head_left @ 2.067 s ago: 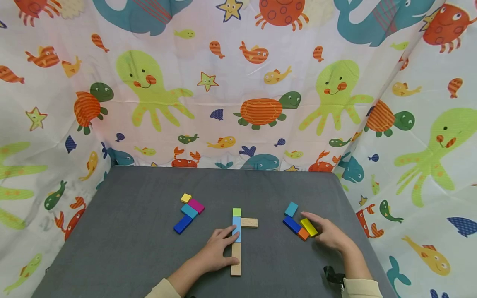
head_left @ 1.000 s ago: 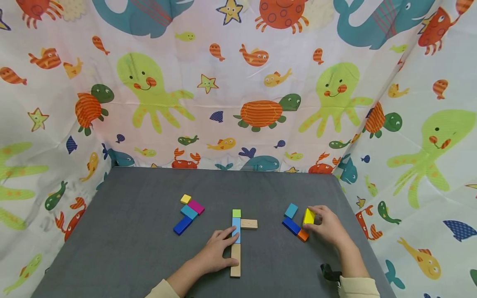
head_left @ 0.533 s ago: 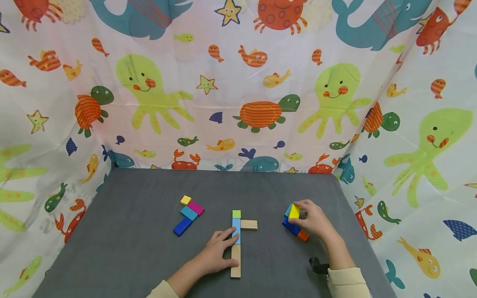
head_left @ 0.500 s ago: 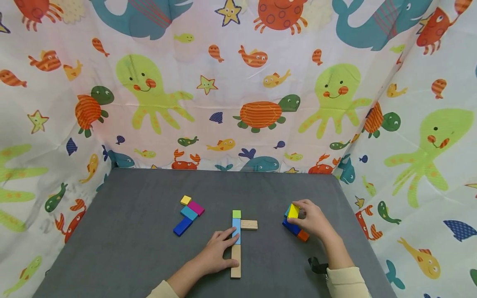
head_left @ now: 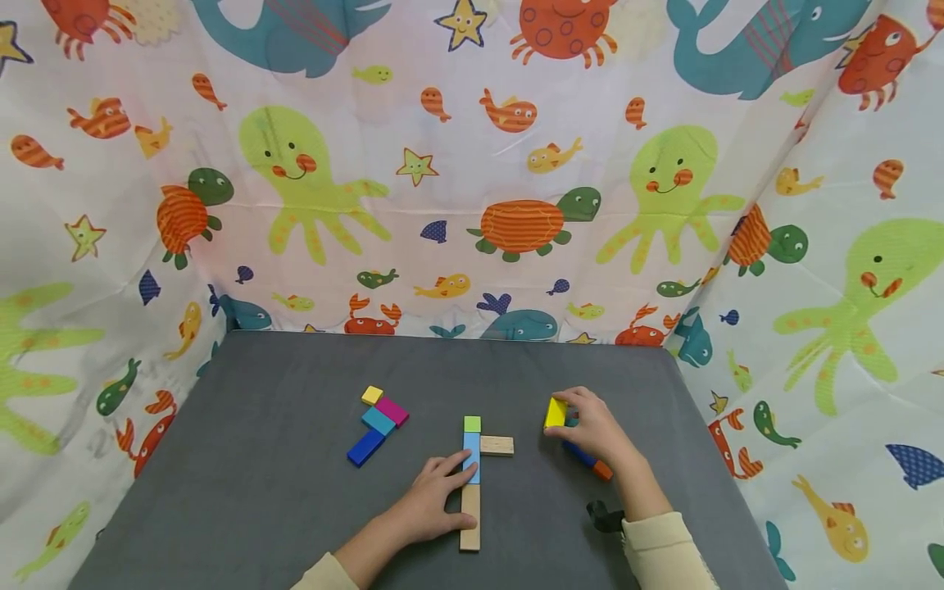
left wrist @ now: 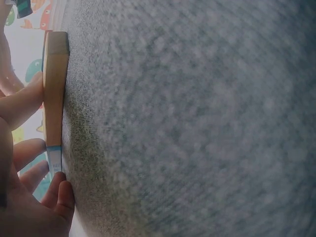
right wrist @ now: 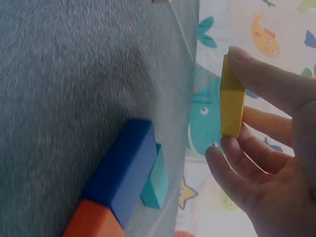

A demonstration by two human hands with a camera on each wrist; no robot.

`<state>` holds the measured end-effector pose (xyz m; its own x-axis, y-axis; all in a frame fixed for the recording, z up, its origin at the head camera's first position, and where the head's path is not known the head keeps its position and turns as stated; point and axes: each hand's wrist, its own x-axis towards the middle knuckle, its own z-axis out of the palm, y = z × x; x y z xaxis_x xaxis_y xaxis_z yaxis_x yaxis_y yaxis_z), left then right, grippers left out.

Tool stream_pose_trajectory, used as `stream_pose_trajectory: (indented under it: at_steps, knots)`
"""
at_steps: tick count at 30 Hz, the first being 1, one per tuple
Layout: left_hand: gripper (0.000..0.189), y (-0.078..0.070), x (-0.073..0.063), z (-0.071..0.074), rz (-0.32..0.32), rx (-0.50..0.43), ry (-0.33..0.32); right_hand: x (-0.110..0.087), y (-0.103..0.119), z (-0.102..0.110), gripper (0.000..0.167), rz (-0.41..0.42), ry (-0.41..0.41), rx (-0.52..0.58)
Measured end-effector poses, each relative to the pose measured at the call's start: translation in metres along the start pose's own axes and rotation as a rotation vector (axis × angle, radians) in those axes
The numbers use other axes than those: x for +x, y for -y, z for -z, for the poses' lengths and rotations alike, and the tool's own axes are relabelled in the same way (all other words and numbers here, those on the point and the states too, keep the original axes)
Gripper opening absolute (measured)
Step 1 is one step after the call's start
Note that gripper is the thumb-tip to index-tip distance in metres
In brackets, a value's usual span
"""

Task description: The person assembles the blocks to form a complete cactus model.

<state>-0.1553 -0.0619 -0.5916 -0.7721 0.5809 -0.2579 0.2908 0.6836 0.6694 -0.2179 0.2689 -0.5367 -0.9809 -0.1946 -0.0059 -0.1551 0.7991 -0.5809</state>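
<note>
My right hand [head_left: 596, 428] pinches a yellow block [head_left: 555, 413] between thumb and fingertips; the right wrist view shows that yellow block [right wrist: 231, 98] held above the table. Below it lie a dark blue block [right wrist: 121, 165], an orange block [right wrist: 94, 222] and a teal block [right wrist: 157, 180]. My left hand [head_left: 426, 504] rests against a column of blocks, its fingers spread. The thumb touches the long plain wooden block [head_left: 470, 528], and fingertips lie on the light blue block [head_left: 474, 467]. A green block [head_left: 472, 424] tops the column. A short wooden block [head_left: 497, 446] sticks out to its right.
On the left of the grey table [head_left: 280, 410] lie a small yellow block [head_left: 372, 395], a magenta block [head_left: 392, 412], a teal block [head_left: 379, 421] and a blue block [head_left: 365, 448]. A sea-animal cloth [head_left: 442, 238] stands behind and at both sides.
My right hand has picked up the yellow block from beside the orange one and carried it left, past the dark blue and teal blocks. The left hand stays on the column.
</note>
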Motion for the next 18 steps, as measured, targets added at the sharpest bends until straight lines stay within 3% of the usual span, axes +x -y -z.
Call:
stream_pose_trajectory:
  at_steps: [7, 18]
  knots:
    - [0.081, 0.001, 0.001, 0.000, -0.020, 0.000, -0.006, 0.012, 0.007, -0.011, 0.064, 0.040, -0.032, -0.026]
    - [0.082, -0.001, 0.001, -0.001, 0.013, 0.022, -0.005, 0.026, 0.021, -0.036, 0.065, 0.012, -0.004, 0.011]
